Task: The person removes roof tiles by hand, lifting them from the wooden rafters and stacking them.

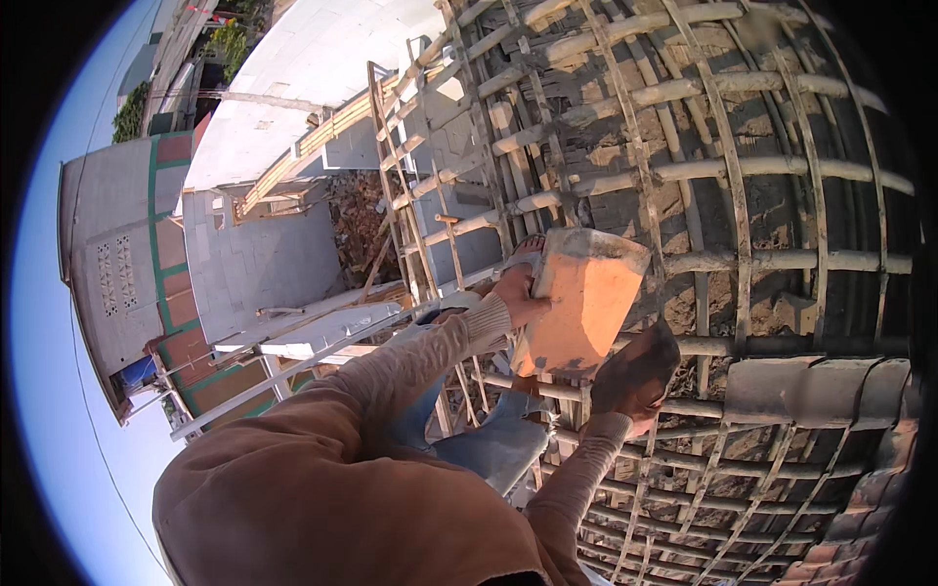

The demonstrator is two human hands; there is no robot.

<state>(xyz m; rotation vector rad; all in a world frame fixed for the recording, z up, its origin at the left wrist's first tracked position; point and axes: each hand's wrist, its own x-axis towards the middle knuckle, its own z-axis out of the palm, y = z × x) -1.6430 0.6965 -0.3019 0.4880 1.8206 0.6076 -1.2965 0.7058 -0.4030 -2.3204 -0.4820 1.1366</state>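
Note:
An orange clay roof tile [588, 301], curved and with a dark band along its far end, is in my left hand [521, 295]. My left fingers grip its left edge, with the thumb on top. In my right hand [642, 405] is a dark, blackened roof tile [637, 369], held by its lower right edge, close against the near corner of the orange one. Both tiles are over a lattice of poles and strips [692, 174]. My legs in blue jeans [493, 449] are below my arms, and a sandalled foot [530, 248] shows beyond my left hand.
Grey tiles [789, 393] lie in a row on the lattice at right, with more reddish tiles [860, 527] at the lower right. The lattice has wide gaps. At left is a drop past a wooden ladder-like frame [415, 186] to walls and brick rubble [363, 223].

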